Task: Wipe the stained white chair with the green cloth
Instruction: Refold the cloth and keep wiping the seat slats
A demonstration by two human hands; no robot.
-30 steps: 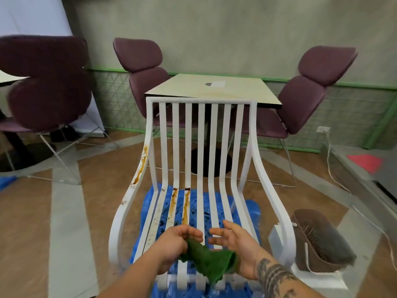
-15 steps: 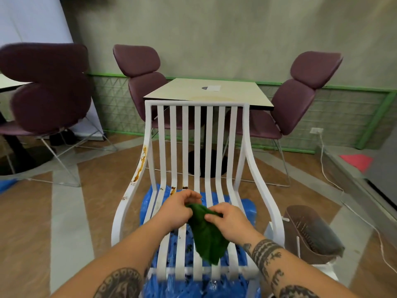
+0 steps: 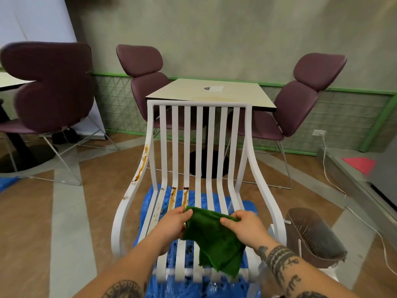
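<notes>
A white slatted chair (image 3: 199, 104) stands in front of me on a blue plastic sheet (image 3: 148, 203). Brown stains run down its left arm and down two slats left of centre; dark specks dot the seat slats. Over the seat I hold a green cloth (image 3: 212, 237) spread between both hands. My left hand (image 3: 173, 223) pinches its upper left corner. At the upper right edge, my right hand (image 3: 242, 224) pinches the cloth. The rest of the cloth hangs down over the front of the seat.
A brown perforated basket (image 3: 311, 237) lies tilted at the chair's right side. Behind the chair stand a square beige table (image 3: 214, 91) and three maroon chairs (image 3: 300, 100). A white cable (image 3: 335, 186) runs along the floor at right.
My hands have moved apart and stretched the green cloth open, from bunched between them to spread wide over the seat.
</notes>
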